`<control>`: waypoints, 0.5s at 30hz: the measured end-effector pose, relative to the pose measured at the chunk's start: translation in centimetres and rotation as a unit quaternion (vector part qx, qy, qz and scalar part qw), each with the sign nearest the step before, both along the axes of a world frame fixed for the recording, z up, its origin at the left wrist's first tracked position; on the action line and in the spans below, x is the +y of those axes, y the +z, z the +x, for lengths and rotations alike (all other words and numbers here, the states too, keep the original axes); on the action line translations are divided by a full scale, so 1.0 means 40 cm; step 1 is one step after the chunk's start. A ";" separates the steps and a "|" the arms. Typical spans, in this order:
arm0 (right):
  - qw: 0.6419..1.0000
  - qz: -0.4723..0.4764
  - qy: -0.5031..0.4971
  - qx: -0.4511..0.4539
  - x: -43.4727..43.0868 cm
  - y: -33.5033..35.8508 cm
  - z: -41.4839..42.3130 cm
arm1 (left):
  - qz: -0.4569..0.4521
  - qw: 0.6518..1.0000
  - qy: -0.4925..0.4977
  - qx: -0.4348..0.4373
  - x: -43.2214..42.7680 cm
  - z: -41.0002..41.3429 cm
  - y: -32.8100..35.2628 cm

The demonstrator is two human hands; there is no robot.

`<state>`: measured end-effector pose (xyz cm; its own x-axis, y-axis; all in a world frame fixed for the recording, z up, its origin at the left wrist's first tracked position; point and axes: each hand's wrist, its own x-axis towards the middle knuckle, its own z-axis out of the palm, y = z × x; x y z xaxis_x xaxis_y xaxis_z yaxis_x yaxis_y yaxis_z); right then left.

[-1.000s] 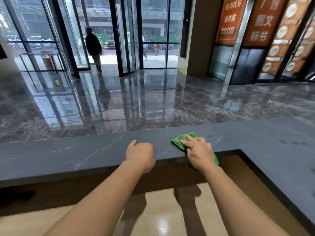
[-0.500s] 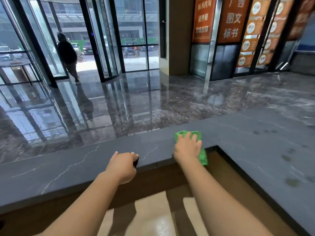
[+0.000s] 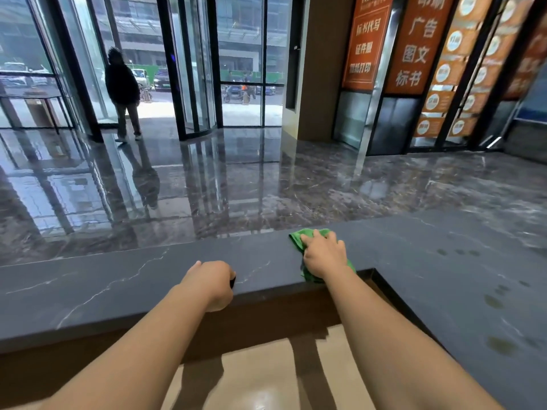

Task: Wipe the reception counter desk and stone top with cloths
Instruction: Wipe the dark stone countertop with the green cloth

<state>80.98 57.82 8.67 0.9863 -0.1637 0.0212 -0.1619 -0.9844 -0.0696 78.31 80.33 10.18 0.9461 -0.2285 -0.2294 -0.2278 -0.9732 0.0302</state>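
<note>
Two hands are on the dark tabletop (image 3: 118,291): the right hand (image 3: 324,253) presses flat on a green cloth (image 3: 305,235), the left hand (image 3: 211,281) is curled into a fist, and spots (image 3: 500,344) on the right side still need wiping.

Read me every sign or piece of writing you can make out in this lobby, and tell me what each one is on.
"标书代写" / "证件照" / "图纸打印": left orange banner, white characters; its top line is cut off.
"广告" / "图文" / "标书": middle orange banner; the top characters are cropped.
Round labels on the orange window panels: too small and blurred to read.
Stone counter, green cloth: no writing.
</note>
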 end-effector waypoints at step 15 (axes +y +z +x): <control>0.999 0.023 0.040 0.019 0.223 -0.002 0.018 | -0.039 0.999 0.021 0.010 -0.005 0.001 0.003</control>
